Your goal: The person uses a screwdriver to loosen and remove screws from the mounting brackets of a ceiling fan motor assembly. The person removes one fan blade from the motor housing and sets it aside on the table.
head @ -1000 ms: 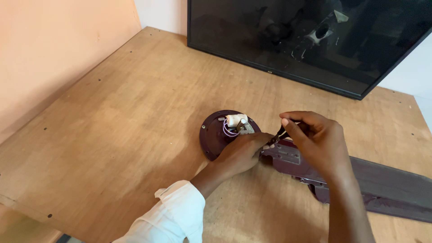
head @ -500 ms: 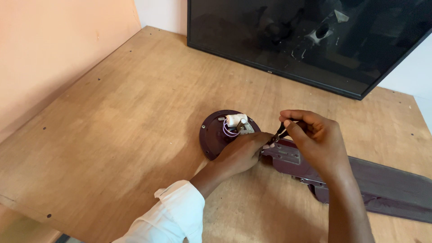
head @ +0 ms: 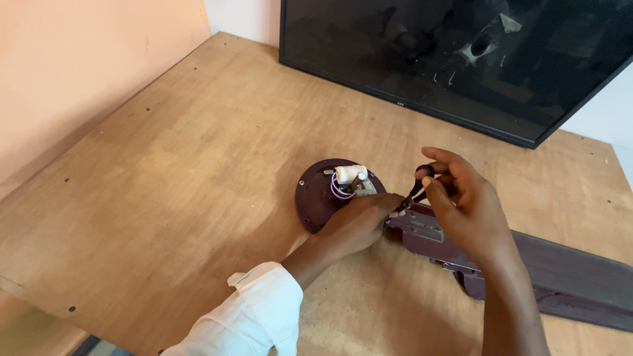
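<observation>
A small home repair corner: a bare plywood table (head: 165,165) against a peach wall (head: 79,59), with a cracked flat screen (head: 461,59) leaning behind.

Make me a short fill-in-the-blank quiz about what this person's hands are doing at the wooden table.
1. The left hand rests on a round dark ____ motor housing.
2. The right hand holds a small tool above the long fan ____.
3. A cracked black ____ leans at the table's far edge.

Missing words: maroon; blade; screen

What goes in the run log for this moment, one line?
left hand: steadying round fan motor | right hand: gripping small dark tool at blade bracket | surface: wooden table
</observation>
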